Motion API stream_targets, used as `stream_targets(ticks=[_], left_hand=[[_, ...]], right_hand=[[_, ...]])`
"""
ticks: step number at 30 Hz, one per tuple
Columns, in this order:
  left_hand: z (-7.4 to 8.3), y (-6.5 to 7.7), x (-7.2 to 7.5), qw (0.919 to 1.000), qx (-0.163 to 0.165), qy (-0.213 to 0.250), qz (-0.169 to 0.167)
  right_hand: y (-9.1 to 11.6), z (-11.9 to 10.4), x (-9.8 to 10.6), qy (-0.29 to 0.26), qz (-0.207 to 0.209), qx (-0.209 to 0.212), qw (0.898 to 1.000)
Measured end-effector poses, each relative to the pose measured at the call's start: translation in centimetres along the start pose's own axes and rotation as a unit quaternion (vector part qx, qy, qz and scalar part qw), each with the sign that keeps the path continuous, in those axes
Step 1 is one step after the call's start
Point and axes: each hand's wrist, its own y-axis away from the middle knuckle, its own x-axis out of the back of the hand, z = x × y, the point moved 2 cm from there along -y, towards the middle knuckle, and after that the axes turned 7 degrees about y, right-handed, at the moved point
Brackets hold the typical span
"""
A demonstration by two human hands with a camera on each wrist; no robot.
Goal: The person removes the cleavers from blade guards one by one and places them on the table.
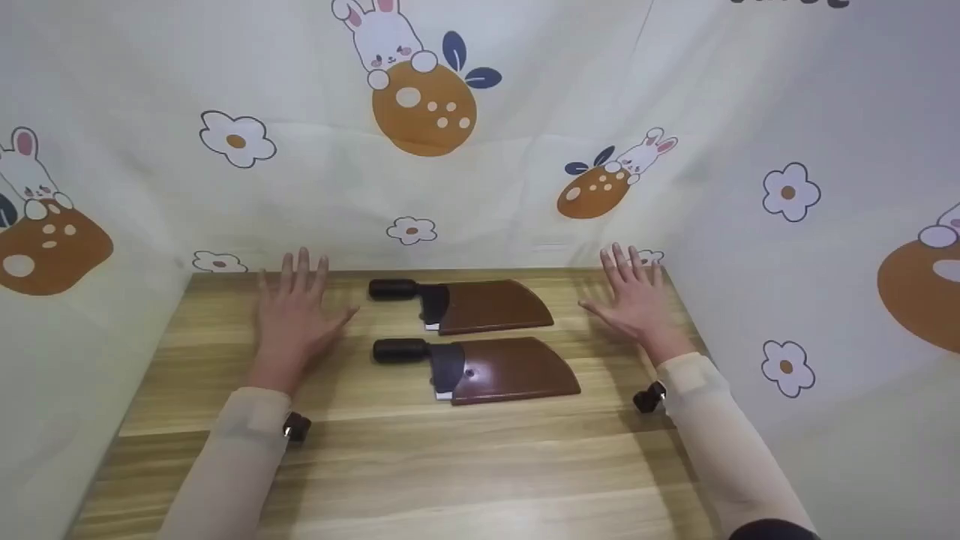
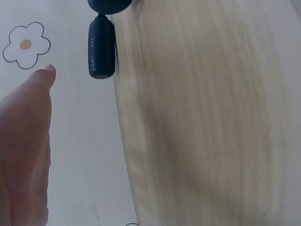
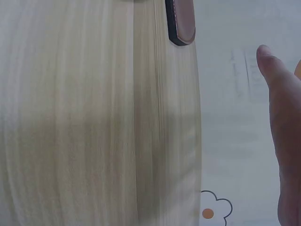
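Observation:
Two cleavers lie flat on the wooden table, one behind the other, black handles to the left and blades in brown sheaths. The far cleaver [image 1: 495,306] is slightly nearer the cloth; the near cleaver [image 1: 517,371] has a small stud on its sheath. To the left of the handles is my left hand [image 1: 296,315], fingers spread and straight, holding nothing. My right hand [image 1: 634,300] is spread likewise, right of the sheath tips. In the left wrist view a black handle [image 2: 101,47] shows beyond the thumb; in the right wrist view, a sheath tip [image 3: 184,23] does.
A pale cloth [image 1: 510,195] printed with rabbits, orange fruit and flowers hangs behind the table [image 1: 465,465] and along both sides. Small black devices sit at the left cuff [image 1: 298,427] and right cuff [image 1: 649,397].

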Motion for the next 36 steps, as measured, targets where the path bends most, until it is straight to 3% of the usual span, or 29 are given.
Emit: stream_targets(ticks=[15,22,29,36], left_hand=[[2.7,1.1,-0.8,0.9963,-0.067,0.052,0.014],[4.7,1.8,-1.8,0.9903,-0.108,0.085,0.019],[6.5,2.3,-2.5,0.98,-0.121,0.158,-0.008],[7.7,2.5,-3.8,0.9677,-0.135,0.208,-0.046]], right_hand=[[2.1,-4.4,0.6,-0.095,0.065,0.07,0.991],[2.9,-6.9,0.6,-0.162,0.086,0.103,0.978],[3.7,-9.3,0.7,-0.213,0.092,0.154,0.961],[4.5,-11.7,0.2,-0.222,0.059,0.172,0.958]])
